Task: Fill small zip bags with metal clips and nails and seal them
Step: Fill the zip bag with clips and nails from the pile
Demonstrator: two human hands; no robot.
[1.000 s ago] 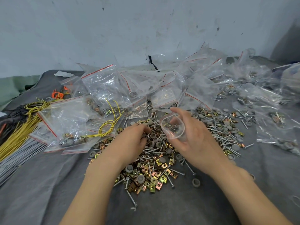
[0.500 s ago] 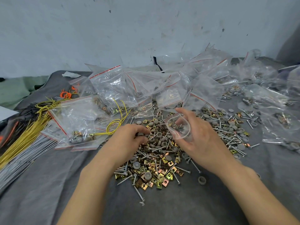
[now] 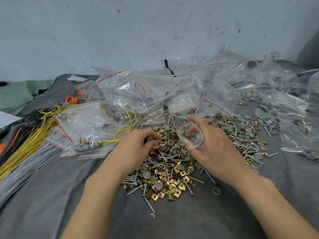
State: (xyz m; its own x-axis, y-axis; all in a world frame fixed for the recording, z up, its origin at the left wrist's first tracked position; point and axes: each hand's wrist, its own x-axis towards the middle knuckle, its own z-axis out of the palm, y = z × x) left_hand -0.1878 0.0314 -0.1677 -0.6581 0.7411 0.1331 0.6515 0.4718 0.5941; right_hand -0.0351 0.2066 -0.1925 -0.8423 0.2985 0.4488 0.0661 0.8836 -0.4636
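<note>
- Centrally, the right hand (image 3: 215, 149) gripped a small zip bag (image 3: 189, 137) just above the pile (image 3: 165, 171) — the bag's mouth was held wide open, with a few small metal pieces inside.
- Just beside the bag, the left hand (image 3: 136, 145) had its fingers curled round grey caps (image 3: 151, 139) at the pile's far edge.
- Clips, nails and more caps made up the pile, which lay on the cloth-covered counter (image 3: 51, 195).
- Behind it were heaped filled bags (image 3: 120, 94) — yellow wires (image 3: 25, 144) lay at the left.
</note>
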